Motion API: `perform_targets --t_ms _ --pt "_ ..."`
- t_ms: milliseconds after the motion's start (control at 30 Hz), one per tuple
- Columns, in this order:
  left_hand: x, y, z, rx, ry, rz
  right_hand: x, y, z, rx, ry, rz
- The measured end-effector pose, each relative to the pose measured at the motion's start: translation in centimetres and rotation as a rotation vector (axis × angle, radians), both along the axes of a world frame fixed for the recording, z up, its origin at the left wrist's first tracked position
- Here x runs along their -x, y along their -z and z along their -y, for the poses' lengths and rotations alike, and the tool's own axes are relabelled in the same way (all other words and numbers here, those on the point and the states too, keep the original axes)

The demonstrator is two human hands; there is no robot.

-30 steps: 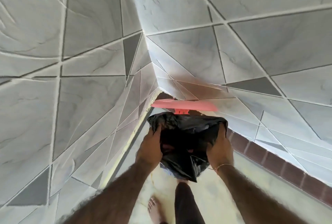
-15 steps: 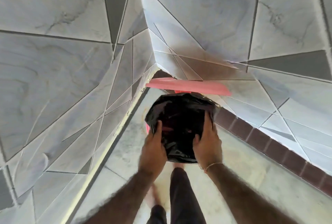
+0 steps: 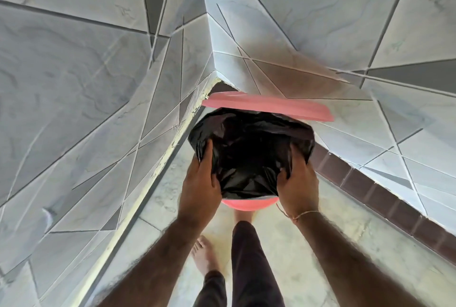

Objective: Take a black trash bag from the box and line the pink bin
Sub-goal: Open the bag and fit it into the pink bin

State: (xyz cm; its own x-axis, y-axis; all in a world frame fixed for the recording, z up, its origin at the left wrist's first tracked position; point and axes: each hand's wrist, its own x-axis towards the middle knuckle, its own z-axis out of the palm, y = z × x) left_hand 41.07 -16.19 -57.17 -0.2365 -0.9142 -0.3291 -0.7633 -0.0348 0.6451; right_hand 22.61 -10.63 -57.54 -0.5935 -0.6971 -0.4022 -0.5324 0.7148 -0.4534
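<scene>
Bag (image 3: 249, 149) now sits over the bin (image 3: 248, 204), mouth spread wide; 1 s ago it hung bunched between the hands w/ its tail dangling below them, and 0.5 s ago it was lower but narrower. Since then the opening has widened and the bin's near rim shows as a pink arc just under the bag's front edge, between the wrists. L hand (image 3: 201, 183) is clamped on the bag's left edge, thumb lying up along the plastic; R hand (image 3: 297, 179) is clamped on the right edge, fingers curled into the film. Hands are apart, one per side, both closed on plastic. Lid (image 3: 267, 107) stands open behind the bag, against the tiled corner wall (image 3: 320, 35). Judgement: bag body prob. down inside the bin, interior reads dark and deep, but can't tell if it reaches the bottom. Far and side edges look draped outward; near edge not folded over, pink rim is bare there. So lining is mostly done; remaining step is likely pulling the front hem over the near rim. Risk: thin film, could tear or slip back in if tugged unevenly. Box not in view. Bare feet on floor (image 3: 308, 245) below.
</scene>
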Motion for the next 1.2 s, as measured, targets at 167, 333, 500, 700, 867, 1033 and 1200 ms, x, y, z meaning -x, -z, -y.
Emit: perform_targets --t_ms 167,333,500,700,867,1033,1200 --pt "-3.4 6.0 -3.3 -0.22 0.137 0.134 0.8 3.5 -3.3 -0.318 -0.061 0.046" --pt "-5.5 9.6 -4.8 -0.252 0.158 0.21 2.2 6.3 -5.8 -0.387 -0.007 0.055" --pt "-6.4 12.2 -4.4 -0.231 0.101 0.239 4.5 9.5 -6.4 -0.396 -0.031 0.05" --pt "-7.7 15.9 -5.2 -0.308 0.056 0.289 6.5 13.2 -8.3 -0.545 -0.137 0.05" --pt "-8.9 17.9 -5.4 -0.356 0.018 0.314 7.3 15.6 -9.7 -0.565 -0.165 0.014" --pt "-9.6 18.9 -0.4 -0.285 -0.032 0.337 9.5 15.2 -6.5 -0.336 -0.184 -0.072" --pt "-7.9 17.6 6.2 -0.365 0.172 0.29 11.2 13.5 -2.4 -0.221 -0.205 -0.134"
